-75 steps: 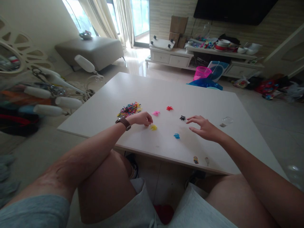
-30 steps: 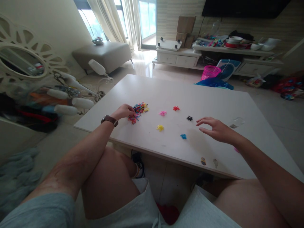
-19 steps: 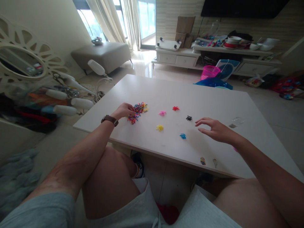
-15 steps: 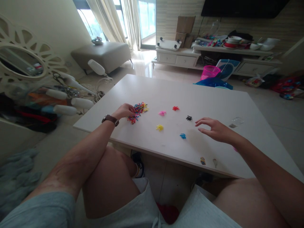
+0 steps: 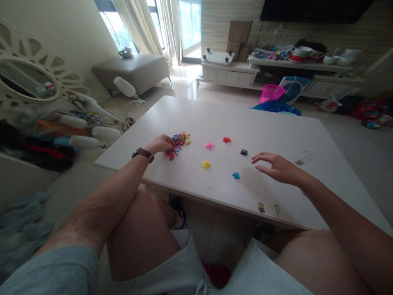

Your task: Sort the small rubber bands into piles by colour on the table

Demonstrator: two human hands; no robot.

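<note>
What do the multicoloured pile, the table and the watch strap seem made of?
Multicoloured pile: likely rubber or plastic, from its bright, thin, tangled pieces. Table: smooth white with a soft sheen, perhaps laminate. Watch strap: matte brown, possibly leather; grain doesn't show.

Sheen, plastic, cloth

A smooth, faint sheen is seen on the white tabletop (image 5: 260, 127) — outdone by the glossy floor tiles (image 5: 188, 84). The pile of coloured pieces (image 5: 183, 138) is apparently made of plastic or rubber. Plastic is shown by the pink basket (image 5: 272, 93), matt cardboard by the boxes (image 5: 240, 30), cloth by the shorts (image 5: 166, 262).
</note>
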